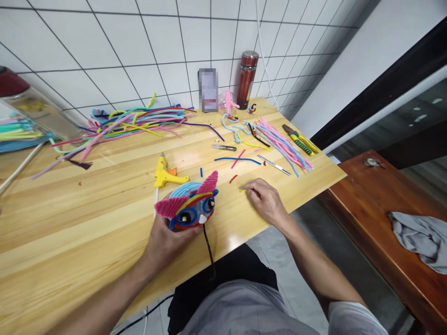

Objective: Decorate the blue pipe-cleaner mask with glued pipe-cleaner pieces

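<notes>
Left hand (169,242) is gripping the round blue, red and yellow pipe-cleaner face with pink pointed ears, ringed eyes and a white beak (190,209), just below centre of frame; its fingers are curling around the underside, partly hidden. Right hand (267,200) is hovering or resting low over the pale wooden table (87,232), right of centre, fingers bunching together at a tiny yellow piece (243,190); can't tell if they are pinching it. Yellow glue gun with orange trigger (164,174) is lying just behind the face. Blue pipe-cleaner strip (249,160) is crossing a short pink strip (238,158) at centre right; short red piece (233,178) is lying nearer the right hand. Small dark snips (224,147) and a slim silver blade tool (274,165) are lying beyond. Pink and blue pipe-cleaner bundle (279,144) is sitting upper right, green-and-yellow-handled pliers (300,139) beside it. Mixed-colour pipe-cleaner pile (136,121) is spreading upper left. Blurred phone (208,90) and red metallic flask (247,81) are standing near the white tiled wall (153,42), top centre.
</notes>
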Available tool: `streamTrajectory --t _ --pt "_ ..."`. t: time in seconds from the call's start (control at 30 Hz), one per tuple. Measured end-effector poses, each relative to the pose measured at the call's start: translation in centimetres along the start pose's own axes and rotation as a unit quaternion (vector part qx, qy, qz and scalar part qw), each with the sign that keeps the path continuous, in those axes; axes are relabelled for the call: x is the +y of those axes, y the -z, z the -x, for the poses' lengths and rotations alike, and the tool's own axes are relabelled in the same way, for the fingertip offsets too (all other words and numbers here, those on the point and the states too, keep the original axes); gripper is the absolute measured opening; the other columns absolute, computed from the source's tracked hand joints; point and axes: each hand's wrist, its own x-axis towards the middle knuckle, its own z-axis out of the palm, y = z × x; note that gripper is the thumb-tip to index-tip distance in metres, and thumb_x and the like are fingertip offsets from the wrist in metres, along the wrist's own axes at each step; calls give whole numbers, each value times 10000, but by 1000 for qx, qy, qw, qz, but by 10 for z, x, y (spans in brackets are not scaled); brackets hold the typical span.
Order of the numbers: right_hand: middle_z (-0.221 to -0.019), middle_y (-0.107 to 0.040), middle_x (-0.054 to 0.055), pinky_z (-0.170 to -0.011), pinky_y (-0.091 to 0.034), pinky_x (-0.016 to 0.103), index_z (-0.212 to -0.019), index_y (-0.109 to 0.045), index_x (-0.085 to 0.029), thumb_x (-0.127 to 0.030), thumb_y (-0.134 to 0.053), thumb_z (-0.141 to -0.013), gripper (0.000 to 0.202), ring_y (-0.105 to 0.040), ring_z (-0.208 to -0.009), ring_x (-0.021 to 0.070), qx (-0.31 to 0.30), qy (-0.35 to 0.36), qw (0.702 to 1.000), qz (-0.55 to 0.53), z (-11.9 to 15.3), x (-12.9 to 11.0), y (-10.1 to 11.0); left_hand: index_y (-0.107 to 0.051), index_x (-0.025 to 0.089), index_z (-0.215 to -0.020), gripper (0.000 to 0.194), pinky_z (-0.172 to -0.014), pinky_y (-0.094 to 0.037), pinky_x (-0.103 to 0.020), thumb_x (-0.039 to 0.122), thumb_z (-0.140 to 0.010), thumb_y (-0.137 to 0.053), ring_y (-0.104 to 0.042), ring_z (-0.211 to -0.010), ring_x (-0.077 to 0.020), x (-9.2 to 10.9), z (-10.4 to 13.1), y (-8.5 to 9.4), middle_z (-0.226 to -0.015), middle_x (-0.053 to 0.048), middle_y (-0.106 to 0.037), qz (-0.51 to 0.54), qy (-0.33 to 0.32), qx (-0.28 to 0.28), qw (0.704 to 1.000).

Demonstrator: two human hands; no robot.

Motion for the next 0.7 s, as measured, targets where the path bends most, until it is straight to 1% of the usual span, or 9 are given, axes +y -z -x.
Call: streamTrajectory --t 0.07,0.13,0.23,0.3,0.43,0.5,0.57,0.63,0.7 --pt "-1035 -757 66 -883 -572 359 -1047 -750 -240 -93 -557 -971 254 -719 -980 216 -36 14 999 29 -13 2 0 -676 182 -1176 831 -942 -634 -524 666 -562 -957 -755 -1054 -354 0 1 -1 -1152 -133 -773 8 0 -2 1000" --pt "-1053 -753 73 -911 -563 373 -1058 -759 -240 -104 -567 -972 250 -710 -1014 228 -52 32 997 48 -29 6 0 -658 190 -1217 852 -974 -622 -543 644 -565 -966 -750 -1086 -359 1 1 -2 -1193 -133 -765 17 -7 -2 1000" --pt "-1041 -746 85 -904 -551 378 -1062 -767 -235 -153 -582 -1000 211 -695 -1002 234 -74 61 993 61 -55 17 -4 -630 206 -1249 869 -952 -630 -551 616 -567 -976 -754 -1082 -362 3 -1 -4 -1189 -127 -765 34 -6 0 999" --pt "-1053 -748 94 -895 -546 380 -1043 -763 -226 -157 -604 -989 182 -688 -999 240 -99 70 990 67 -69 25 -9 -619 214 -1243 850 -937 -639 -544 602 -577 -976 -758 -1074 -356 4 -2 -5 -1177 -119 -764 57 -9 -7 998" --pt "-1004 -734 95 -863 -541 379 -953 -719 -208 -136 -571 -989 169 -682 -963 244 -131 75 986 75 -78 30 -13 -588 213 -1279 848 -1003 -625 -545 528 -598 -983 -744 -1133 -345 11 -4 -6 -1234 -119 -742 97 -19 -17 995" --pt "-959 -717 79 -820 -540 363 -944 -688 -209 -143 -564 -1002 152 -679 -915 231 -104 85 989 66 -73 22 -11 -579 209 -1297 868 -1035 -611 -558 492 -589 -993 -731 -1167 -349 15 -4 -6 -1270 -128 -727 103 -13 -21 994" --pt "-915 -697 53 -774 -538 340 -966 -667 -218 -148 -566 -1019 134 -671 -858 206 -48 111 992 41 -64 5 -6 -565 207 -1322 882 -1062 -596 -569 467 -595 -992 -714 -1213 -356 17 -4 -6 -1312 -137 -710 113 -11 -31 993" --pt "-890 -679 38 -745 -537 328 -1019 -660 -227 -128 -567 -1030 136 -662 -829 191 11 154 988 15 -54 -21 -1 -548 205 -1340 893 -1085 -583 -573 450 -604 -990 -693 -1263 -363 17 -5 -6 -1353 -147 -690 126 -15 -40 991" --pt "-913 -684 45 -743 -545 333 -1092 -656 -234 -88 -586 -1016 178 -668 -856 195 51 200 978 5 -46 -49 1 -531 205 -1355 921 -1102 -572 -572 440 -596 -996 -677 -1292 -367 15 -5 -7 -1377 -153 -676 141 -20 -42 989"
